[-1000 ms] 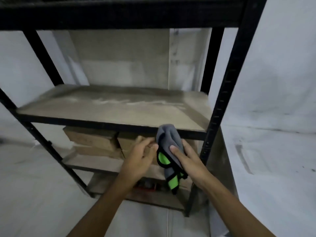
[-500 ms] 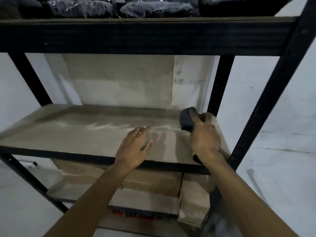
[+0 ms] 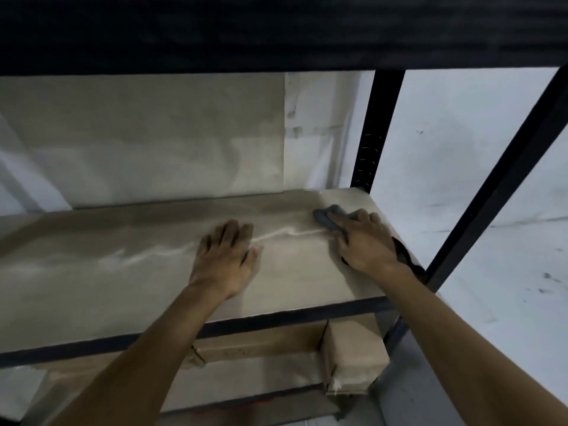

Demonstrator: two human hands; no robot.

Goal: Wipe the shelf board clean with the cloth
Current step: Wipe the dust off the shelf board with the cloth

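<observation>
The shelf board (image 3: 92, 272) is a dusty tan panel in a black metal rack, with a pale dust streak running across its middle. A grey cloth (image 3: 324, 217) lies on the board near its back right corner. My right hand (image 3: 365, 242) lies on top of the cloth and presses it down. Part of the cloth shows ahead of my fingertips, and a dark fold of it shows behind my wrist. My left hand (image 3: 227, 256) rests flat on the bare board at its middle, fingers spread, holding nothing.
A black shelf beam (image 3: 276, 32) hangs low overhead. Black uprights stand at the back right (image 3: 373, 133) and front right (image 3: 498, 179). Cardboard boxes (image 3: 353, 355) sit on the shelf below. A pale wall backs the rack.
My right hand rose from below the shelf edge, carrying the cloth, and set it on the board's back right corner. My left hand came down flat on the board.
</observation>
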